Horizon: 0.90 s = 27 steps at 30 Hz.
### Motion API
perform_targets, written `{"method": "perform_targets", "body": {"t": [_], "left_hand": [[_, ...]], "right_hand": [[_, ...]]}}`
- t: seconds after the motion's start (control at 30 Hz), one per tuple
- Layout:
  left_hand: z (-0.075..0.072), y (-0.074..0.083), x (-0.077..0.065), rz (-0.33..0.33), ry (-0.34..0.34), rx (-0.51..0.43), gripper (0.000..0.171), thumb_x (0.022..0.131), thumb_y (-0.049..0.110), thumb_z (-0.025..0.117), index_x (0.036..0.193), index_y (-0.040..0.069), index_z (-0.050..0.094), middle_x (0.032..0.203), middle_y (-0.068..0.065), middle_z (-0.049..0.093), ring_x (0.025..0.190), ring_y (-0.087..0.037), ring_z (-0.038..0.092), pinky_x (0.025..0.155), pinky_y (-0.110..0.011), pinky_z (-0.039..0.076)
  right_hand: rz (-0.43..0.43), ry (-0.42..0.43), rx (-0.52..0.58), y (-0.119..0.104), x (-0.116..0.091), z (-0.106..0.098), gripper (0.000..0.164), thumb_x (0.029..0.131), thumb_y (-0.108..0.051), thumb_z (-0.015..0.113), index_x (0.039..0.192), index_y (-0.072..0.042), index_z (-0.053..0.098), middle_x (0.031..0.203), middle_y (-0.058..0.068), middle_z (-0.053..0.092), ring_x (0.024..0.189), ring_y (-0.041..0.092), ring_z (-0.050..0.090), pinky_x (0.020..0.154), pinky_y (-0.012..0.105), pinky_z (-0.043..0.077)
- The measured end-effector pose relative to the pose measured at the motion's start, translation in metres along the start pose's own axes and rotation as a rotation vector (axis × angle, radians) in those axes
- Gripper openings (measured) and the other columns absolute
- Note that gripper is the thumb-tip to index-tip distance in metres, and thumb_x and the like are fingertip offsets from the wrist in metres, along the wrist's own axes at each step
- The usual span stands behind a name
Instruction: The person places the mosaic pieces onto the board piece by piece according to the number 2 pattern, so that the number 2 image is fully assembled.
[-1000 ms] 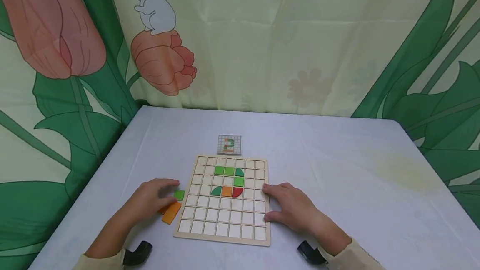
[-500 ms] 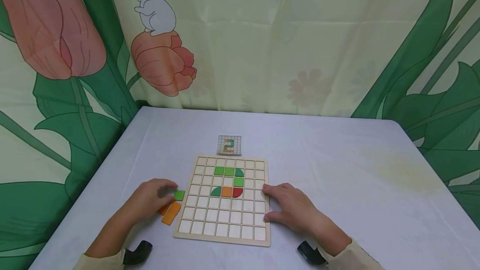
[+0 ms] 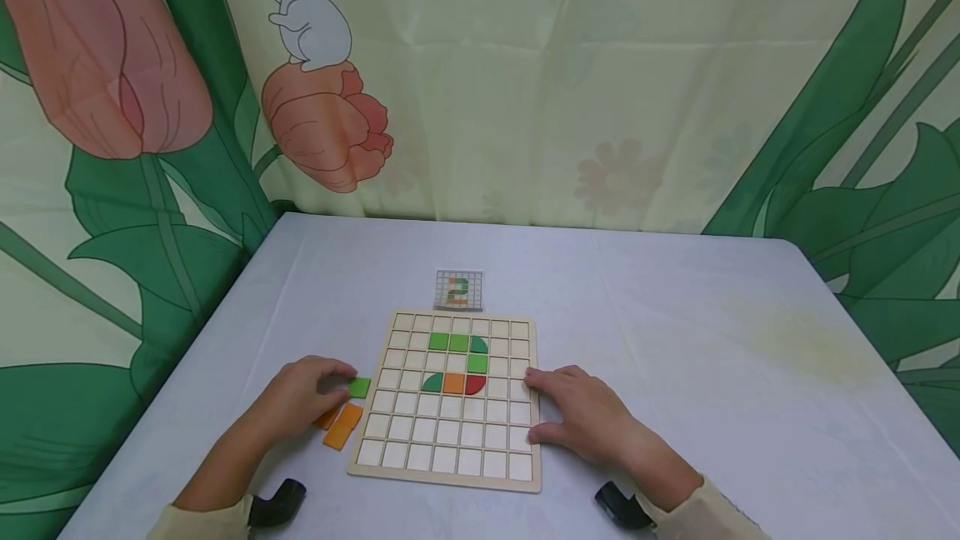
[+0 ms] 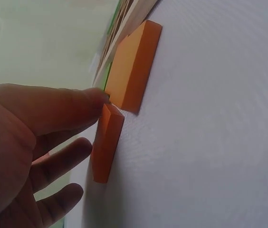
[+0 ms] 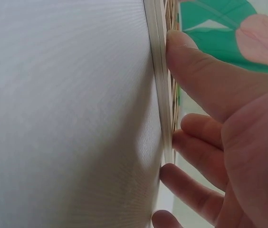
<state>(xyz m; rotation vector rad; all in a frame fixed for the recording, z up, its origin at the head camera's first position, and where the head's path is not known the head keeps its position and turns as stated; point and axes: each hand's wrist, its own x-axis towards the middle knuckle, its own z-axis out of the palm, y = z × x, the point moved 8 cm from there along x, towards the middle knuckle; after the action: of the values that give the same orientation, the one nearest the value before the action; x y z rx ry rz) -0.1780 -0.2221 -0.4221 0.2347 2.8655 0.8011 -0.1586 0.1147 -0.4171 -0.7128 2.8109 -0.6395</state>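
My left hand [image 3: 303, 394] is at the board's left side, pinching a green square tile [image 3: 360, 387] by its left part between thumb and forefinger. Two orange tiles lie under and beside that hand: a long one [image 3: 342, 427] and another [image 4: 106, 142] mostly covered by the hand in the head view. My right hand [image 3: 588, 415] rests its thumb and fingertips on the right edge of the wooden grid board [image 3: 443, 482]. Seated in the board's cells are green squares [image 3: 458, 342], dark green quarter-rounds [image 3: 432, 382], an orange square [image 3: 453, 383] and a red quarter-round [image 3: 475, 385].
Behind the board lies a small pattern card [image 3: 459, 290] printed with a grid and a coloured figure. A white cloth [image 3: 637, 315] covers the table, and a printed curtain [image 3: 525, 107] hangs behind it. Black wrist mounts [image 3: 277, 504] sit at both cuffs.
The green square tile and my left fingers have shifted very slightly away from me. My right hand and the board have stayed where they were.
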Motion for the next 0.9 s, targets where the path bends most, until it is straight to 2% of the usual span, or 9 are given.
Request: {"method": "perform_targets", "body": {"t": [0.43,0.7,0.9], "left_hand": [[0.000,-0.001,0.002,-0.021,0.016,0.030,0.023,0.087,0.008,0.076,0.110,0.006,0.075,0.111,-0.009,0.067,0.112,-0.037,0.057,0.095,-0.057,0.047],[-0.006,0.008,-0.001,-0.035,0.036,0.019,0.024,0.088,0.010,0.076,0.112,0.007,0.074,0.116,-0.012,0.065,0.114,-0.036,0.056,0.096,-0.057,0.047],[-0.008,0.017,-0.003,-0.017,0.044,-0.001,0.023,0.088,0.010,0.076,0.111,0.008,0.074,0.117,-0.013,0.064,0.114,-0.037,0.056,0.095,-0.057,0.048]], "right_hand": [[-0.008,-0.005,-0.003,0.001,0.001,0.000,0.070,0.081,-0.038,0.083,0.140,-0.009,0.058,0.136,0.007,0.060,0.122,0.030,0.053,0.098,0.051,0.045],[-0.012,0.004,-0.009,0.001,0.001,0.000,0.070,0.081,-0.038,0.083,0.139,-0.009,0.058,0.135,0.006,0.061,0.122,0.029,0.053,0.097,0.050,0.046],[-0.014,0.002,-0.004,0.001,0.001,0.000,0.070,0.081,-0.037,0.083,0.139,-0.008,0.058,0.135,0.007,0.061,0.121,0.030,0.053,0.097,0.050,0.046]]}}
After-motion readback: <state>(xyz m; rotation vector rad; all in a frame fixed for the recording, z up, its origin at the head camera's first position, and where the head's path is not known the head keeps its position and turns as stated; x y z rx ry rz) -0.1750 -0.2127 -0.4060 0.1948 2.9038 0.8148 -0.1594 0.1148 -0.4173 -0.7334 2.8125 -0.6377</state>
